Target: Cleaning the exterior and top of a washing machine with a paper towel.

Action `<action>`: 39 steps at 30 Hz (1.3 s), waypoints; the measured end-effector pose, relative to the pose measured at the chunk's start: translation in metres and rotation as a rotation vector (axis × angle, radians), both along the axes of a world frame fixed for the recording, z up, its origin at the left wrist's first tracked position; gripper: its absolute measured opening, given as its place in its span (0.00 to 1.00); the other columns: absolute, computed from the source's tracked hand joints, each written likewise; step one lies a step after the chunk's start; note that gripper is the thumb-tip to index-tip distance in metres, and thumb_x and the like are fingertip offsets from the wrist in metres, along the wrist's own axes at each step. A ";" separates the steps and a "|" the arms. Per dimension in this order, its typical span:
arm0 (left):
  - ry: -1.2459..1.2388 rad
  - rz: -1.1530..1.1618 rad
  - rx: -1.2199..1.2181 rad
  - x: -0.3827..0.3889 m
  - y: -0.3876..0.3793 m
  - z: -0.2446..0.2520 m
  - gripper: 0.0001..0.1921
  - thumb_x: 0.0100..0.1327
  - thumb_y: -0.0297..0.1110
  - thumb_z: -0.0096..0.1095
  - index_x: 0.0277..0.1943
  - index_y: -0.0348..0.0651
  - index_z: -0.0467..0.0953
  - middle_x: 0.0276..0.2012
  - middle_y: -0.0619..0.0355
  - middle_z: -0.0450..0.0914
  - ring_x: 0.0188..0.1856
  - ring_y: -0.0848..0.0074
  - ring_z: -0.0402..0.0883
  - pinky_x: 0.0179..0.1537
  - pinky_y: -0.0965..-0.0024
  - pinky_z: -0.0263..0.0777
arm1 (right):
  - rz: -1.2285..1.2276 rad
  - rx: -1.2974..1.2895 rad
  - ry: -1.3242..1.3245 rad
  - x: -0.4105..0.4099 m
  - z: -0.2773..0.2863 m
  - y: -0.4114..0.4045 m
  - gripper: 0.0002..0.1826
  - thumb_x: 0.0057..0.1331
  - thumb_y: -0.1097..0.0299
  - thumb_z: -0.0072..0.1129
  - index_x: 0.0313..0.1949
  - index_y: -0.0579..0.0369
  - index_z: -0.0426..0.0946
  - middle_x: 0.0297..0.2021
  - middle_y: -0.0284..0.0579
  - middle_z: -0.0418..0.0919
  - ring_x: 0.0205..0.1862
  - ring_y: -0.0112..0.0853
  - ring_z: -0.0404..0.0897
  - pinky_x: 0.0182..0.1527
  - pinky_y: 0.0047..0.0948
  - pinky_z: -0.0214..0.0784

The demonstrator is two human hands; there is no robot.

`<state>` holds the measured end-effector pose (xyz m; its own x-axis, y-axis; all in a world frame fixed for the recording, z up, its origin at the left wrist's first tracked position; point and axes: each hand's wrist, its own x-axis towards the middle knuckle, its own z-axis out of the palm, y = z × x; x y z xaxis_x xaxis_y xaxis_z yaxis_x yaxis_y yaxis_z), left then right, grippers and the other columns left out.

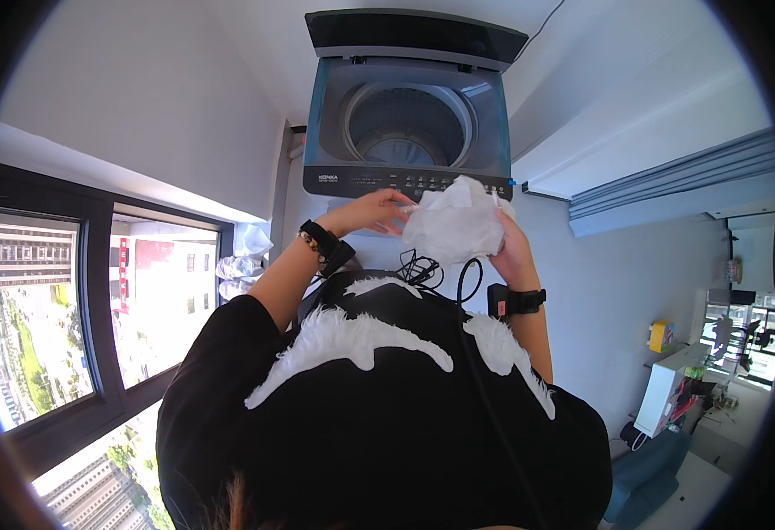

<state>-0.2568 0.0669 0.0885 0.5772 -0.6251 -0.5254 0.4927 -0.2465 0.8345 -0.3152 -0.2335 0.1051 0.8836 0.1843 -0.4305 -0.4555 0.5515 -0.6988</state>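
My right hand (514,255) grips the right side of a crumpled, thin white cloth (452,228). My left hand (375,211) is at the cloth's left edge with its fingers spread; whether the fingertips pinch the fabric is unclear. The cloth hangs in front of a Konka top-loading washing machine (450,181) and covers part of its control panel. The machine's dark lid (417,34) is raised. Inside the round opening, the metal drum (404,122) shows, with no laundry visible in it.
Black cables (420,270) loop between my body and the cloth. A window (162,291) is on my left, with plastic-wrapped items (240,267) by its sill. On the right are a blue-grey curtain (679,179), a white cabinet (665,391) and a blue seat (652,477).
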 end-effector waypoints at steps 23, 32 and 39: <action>-0.564 0.904 0.693 0.072 0.055 -0.116 0.27 0.74 0.55 0.31 0.66 0.53 0.66 0.52 0.39 0.78 0.55 0.45 0.75 0.56 0.53 0.69 | 0.273 -1.694 -0.881 0.093 -0.124 0.037 0.29 0.71 0.51 0.44 0.65 0.57 0.65 0.62 0.53 0.68 0.68 0.47 0.60 0.69 0.52 0.45; -0.617 0.837 1.014 0.060 0.037 -0.104 0.23 0.73 0.49 0.33 0.64 0.55 0.69 0.41 0.44 0.83 0.42 0.48 0.82 0.44 0.49 0.75 | 0.750 -1.443 -0.744 0.120 -0.116 0.156 0.30 0.74 0.45 0.27 0.67 0.46 0.63 0.66 0.49 0.65 0.72 0.47 0.53 0.71 0.56 0.36; -0.558 0.847 1.003 0.059 0.038 -0.104 0.24 0.74 0.48 0.32 0.61 0.48 0.72 0.39 0.42 0.83 0.40 0.46 0.82 0.42 0.47 0.74 | 0.790 -1.343 -0.661 0.136 -0.100 0.200 0.30 0.73 0.40 0.24 0.70 0.27 0.56 0.70 0.47 0.58 0.74 0.51 0.48 0.69 0.62 0.33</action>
